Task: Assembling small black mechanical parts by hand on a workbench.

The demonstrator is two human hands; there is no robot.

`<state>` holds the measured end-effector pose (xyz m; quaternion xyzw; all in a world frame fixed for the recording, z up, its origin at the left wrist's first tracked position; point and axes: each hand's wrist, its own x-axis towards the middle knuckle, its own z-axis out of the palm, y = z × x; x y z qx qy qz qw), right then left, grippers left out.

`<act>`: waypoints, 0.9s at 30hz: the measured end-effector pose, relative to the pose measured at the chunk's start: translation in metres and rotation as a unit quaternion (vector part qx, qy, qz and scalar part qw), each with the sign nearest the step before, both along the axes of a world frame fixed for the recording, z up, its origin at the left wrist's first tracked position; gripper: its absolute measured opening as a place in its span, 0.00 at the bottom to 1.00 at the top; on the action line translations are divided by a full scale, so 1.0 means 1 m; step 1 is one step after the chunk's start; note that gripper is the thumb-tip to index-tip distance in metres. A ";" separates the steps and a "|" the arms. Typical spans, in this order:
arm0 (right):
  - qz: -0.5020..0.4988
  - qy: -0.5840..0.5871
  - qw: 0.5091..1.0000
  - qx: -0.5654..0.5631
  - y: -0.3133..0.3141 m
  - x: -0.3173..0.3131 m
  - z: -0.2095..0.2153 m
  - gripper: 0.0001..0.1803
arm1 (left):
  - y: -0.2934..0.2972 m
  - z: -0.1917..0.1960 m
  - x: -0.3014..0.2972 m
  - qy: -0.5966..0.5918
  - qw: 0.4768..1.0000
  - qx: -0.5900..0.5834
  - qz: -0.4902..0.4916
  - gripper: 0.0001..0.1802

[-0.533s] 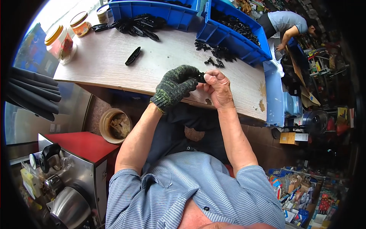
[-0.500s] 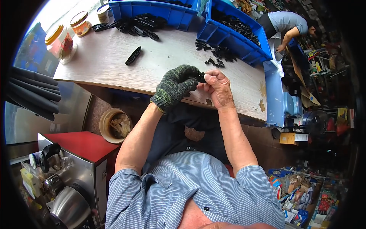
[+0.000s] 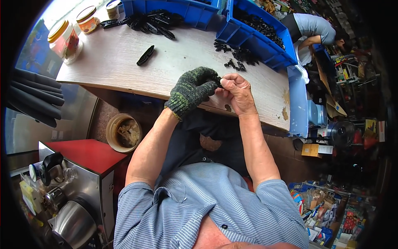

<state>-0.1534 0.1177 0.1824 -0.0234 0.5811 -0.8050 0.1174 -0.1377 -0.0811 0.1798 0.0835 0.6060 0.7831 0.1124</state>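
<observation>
The left hand (image 3: pixel 192 89), wearing a dark knit work glove, is curling its fingers around a small black plastic part (image 3: pixel 218 79) and pinching it at the fingertips, while the bare right hand (image 3: pixel 237 93) is closing thumb and forefinger on the same part from the right, so both hands are meeting just above the near edge of the wooden table (image 3: pixel 124 66). The part is mostly hidden between the fingers, so its exact shape cannot be told. To do this fitting or pressing well, it seems wise to be keeping the gloved grip firm and steady as the anchor and letting the bare fingertips, which feel more, be doing the fine aligning, with the piece held over the table so a slip is landing on the board and not on the lap. Just beyond the hands, a loose scatter of small black pieces (image 3: pixel 236 62) is lying on the table near the right blue bin (image 3: pixel 253 39), which is holding more of them. Farther left, a single long black piece (image 3: pixel 145 55) is lying alone on the wood, and a heap of similar long black pieces (image 3: pixel 149 23) is spilling from the left blue bin (image 3: pixel 190 12). Jars with yellow lids (image 3: pixel 64 39) are standing at the far left corner. Another person in a light blue shirt (image 3: pixel 315 27) is bending at the far right.
</observation>
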 end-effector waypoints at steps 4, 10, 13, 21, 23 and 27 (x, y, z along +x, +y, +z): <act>0.007 0.000 1.000 0.020 -0.002 0.001 0.001 0.08 | -0.001 0.001 -0.003 0.037 0.998 -0.042 0.014 0.16; -0.004 -0.009 0.998 0.058 -0.003 0.002 0.003 0.07 | 0.007 -0.001 -0.005 -0.008 0.996 -0.046 0.073 0.16; -0.023 -0.004 0.998 0.053 -0.007 0.005 0.003 0.09 | 0.006 -0.002 -0.005 -0.022 0.997 -0.020 0.065 0.16; -0.028 -0.003 0.994 0.103 -0.014 0.006 0.012 0.21 | 0.008 -0.004 0.000 -0.036 0.992 0.022 0.116 0.15; -0.031 -0.017 0.992 0.125 -0.013 0.006 0.013 0.22 | 0.009 -0.002 0.002 -0.036 0.991 0.039 0.122 0.15; 0.004 -0.012 0.990 0.142 -0.010 0.005 0.010 0.23 | 0.004 0.001 0.003 -0.031 0.995 0.037 0.090 0.14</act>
